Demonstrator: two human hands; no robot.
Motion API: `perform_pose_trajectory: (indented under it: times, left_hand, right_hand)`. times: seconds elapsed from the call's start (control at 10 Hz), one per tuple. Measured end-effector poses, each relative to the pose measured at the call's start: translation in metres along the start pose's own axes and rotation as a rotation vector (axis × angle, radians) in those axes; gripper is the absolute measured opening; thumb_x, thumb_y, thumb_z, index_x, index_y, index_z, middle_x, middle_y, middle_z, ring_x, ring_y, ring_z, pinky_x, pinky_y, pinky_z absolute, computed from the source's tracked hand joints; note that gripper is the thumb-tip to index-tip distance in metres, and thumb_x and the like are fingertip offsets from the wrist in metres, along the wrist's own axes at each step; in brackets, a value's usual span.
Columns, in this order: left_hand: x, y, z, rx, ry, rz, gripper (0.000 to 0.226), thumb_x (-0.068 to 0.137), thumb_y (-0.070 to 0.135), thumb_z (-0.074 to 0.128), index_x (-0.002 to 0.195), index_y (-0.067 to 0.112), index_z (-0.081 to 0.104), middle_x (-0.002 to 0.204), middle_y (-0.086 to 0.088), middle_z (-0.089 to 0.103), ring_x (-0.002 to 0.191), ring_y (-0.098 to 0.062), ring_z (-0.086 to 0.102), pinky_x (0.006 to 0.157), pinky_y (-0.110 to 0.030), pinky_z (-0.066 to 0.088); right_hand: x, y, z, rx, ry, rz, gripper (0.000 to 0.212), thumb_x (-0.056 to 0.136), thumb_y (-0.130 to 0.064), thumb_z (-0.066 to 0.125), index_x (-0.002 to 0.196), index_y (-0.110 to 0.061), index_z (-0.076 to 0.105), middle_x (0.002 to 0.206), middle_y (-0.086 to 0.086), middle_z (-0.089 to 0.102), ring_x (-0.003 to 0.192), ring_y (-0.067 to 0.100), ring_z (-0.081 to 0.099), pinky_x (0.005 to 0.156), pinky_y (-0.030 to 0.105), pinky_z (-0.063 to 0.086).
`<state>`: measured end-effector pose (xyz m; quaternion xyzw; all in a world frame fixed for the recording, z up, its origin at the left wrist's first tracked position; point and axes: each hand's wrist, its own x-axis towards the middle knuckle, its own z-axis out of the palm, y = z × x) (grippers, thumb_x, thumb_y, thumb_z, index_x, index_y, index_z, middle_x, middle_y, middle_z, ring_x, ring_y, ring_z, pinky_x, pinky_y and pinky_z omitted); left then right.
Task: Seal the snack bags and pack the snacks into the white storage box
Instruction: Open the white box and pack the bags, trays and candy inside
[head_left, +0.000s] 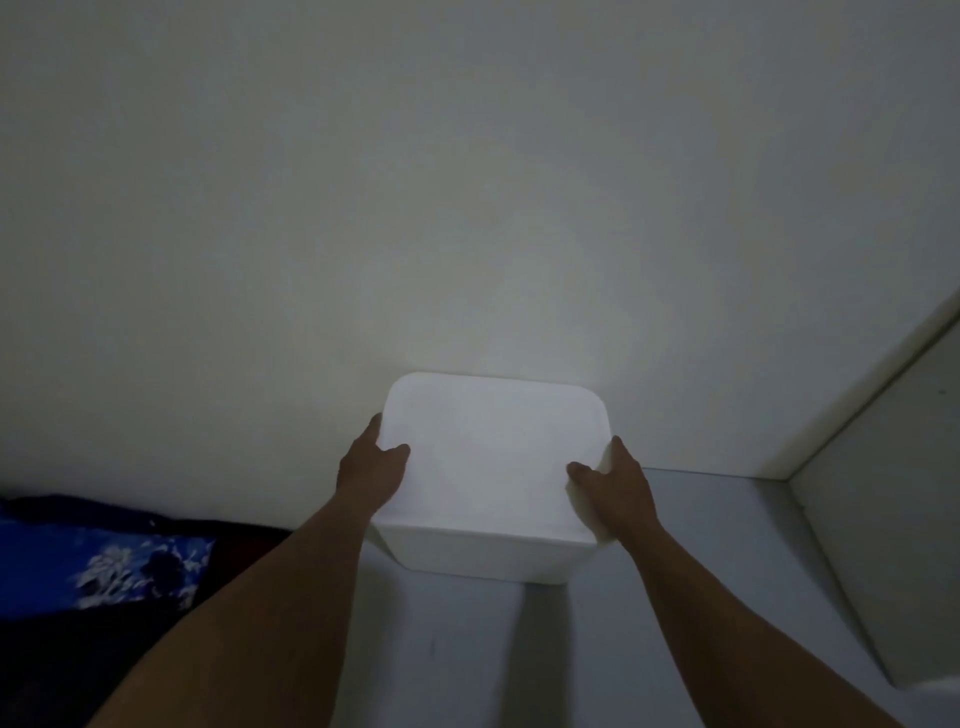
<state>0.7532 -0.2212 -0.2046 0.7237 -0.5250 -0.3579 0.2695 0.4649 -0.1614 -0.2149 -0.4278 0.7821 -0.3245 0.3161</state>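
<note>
The white storage box (488, 467) stands with its lid on, close against a pale wall, on a light surface. My left hand (371, 467) grips its left side with the thumb laid on the lid. My right hand (615, 483) grips the right side, thumb also on the lid. The lid hides whatever is inside. No snack bags are visible.
A pale wall (415, 208) fills the upper view right behind the box. A white panel (883, 441) closes off the right side. Dark blue patterned cloth (104, 561) lies at the lower left. The light surface (467, 649) extends toward me.
</note>
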Motion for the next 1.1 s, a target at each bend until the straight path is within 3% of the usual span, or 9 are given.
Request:
perform_pose_trajectory:
  times: [0.1,0.3,0.5,0.7,0.8,0.9,1.0,1.1]
  left_hand:
    - [0.002,0.000,0.005,0.088,-0.019,0.010,0.069,0.096,0.031,0.051,0.156,0.028,0.016,0.148,-0.013,0.046,0.131,-0.035,0.046,0.105,-0.035,0.037]
    - [0.002,-0.009,0.016,0.414,0.021,0.181,0.065,0.101,0.041,0.036,0.156,0.025,0.007,0.162,-0.011,0.016,0.141,-0.035,0.031,0.111,-0.047,0.032]
    - [0.008,-0.015,0.022,0.629,0.088,0.330,0.074,0.096,0.063,0.028,0.157,0.024,0.011,0.164,-0.009,0.004,0.146,-0.032,0.023,0.114,-0.051,0.027]
    - [0.010,-0.014,0.028,0.747,0.073,0.294,0.073,0.097,0.061,0.019,0.157,0.022,0.001,0.165,-0.007,-0.005,0.151,-0.030,0.008,0.118,-0.057,0.013]
    - [0.007,-0.008,0.033,0.822,0.067,0.262,0.068,0.099,0.055,0.011,0.157,0.021,-0.001,0.165,-0.006,-0.008,0.151,-0.034,-0.003,0.118,-0.060,0.003]
    - [-0.005,-0.006,0.042,0.843,0.077,0.288,0.064,0.100,0.052,0.008,0.157,0.023,0.012,0.165,-0.007,0.006,0.151,-0.035,0.001,0.117,-0.064,0.004]
    - [-0.041,-0.008,0.046,0.676,0.107,0.536,0.073,0.098,0.057,0.003,0.144,0.022,0.048,0.152,-0.009,0.041,0.147,-0.032,0.025,0.115,-0.062,0.018]
    - [-0.118,-0.059,0.052,0.429,0.148,0.844,0.049,0.102,0.044,0.032,0.132,0.019,0.061,0.141,-0.007,0.056,0.144,-0.022,0.034,0.114,-0.051,0.028]
  right_hand:
    - [0.002,-0.001,0.001,-0.073,-0.021,-0.027,0.088,0.089,-0.035,0.064,0.156,-0.010,0.013,0.158,0.011,0.029,0.143,0.029,0.032,0.113,0.039,0.030]
    - [0.005,-0.003,0.009,-0.321,-0.059,-0.187,0.074,0.097,-0.039,0.041,0.156,-0.014,0.006,0.165,0.007,-0.006,0.148,0.028,0.021,0.114,0.042,0.031]
    - [0.008,0.003,0.015,-0.452,-0.032,-0.233,0.072,0.100,-0.051,0.029,0.157,-0.014,0.005,0.164,0.010,-0.009,0.149,0.030,0.016,0.118,0.046,0.026]
    - [0.008,0.003,0.018,-0.541,-0.011,-0.203,0.071,0.099,-0.053,0.024,0.156,-0.016,0.007,0.164,0.010,-0.005,0.148,0.034,0.020,0.118,0.051,0.023]
    - [0.009,0.001,0.017,-0.591,-0.064,-0.162,0.071,0.099,-0.055,0.019,0.157,-0.019,-0.002,0.164,0.008,-0.014,0.151,0.032,0.004,0.120,0.055,0.012]
    - [0.002,-0.005,0.010,-0.568,-0.135,-0.118,0.072,0.099,-0.059,0.017,0.157,-0.023,-0.006,0.162,0.008,-0.020,0.151,0.030,-0.011,0.119,0.058,-0.001]
    - [-0.025,-0.012,-0.016,-0.380,-0.073,-0.176,0.071,0.099,-0.054,0.036,0.156,-0.021,0.013,0.165,0.009,0.004,0.151,0.027,0.006,0.120,0.051,0.011]
    - [-0.082,-0.033,-0.066,-0.090,-0.013,-0.317,0.047,0.093,-0.040,0.060,0.138,-0.031,0.050,0.142,-0.003,0.054,0.117,0.006,0.057,0.097,0.027,0.047]
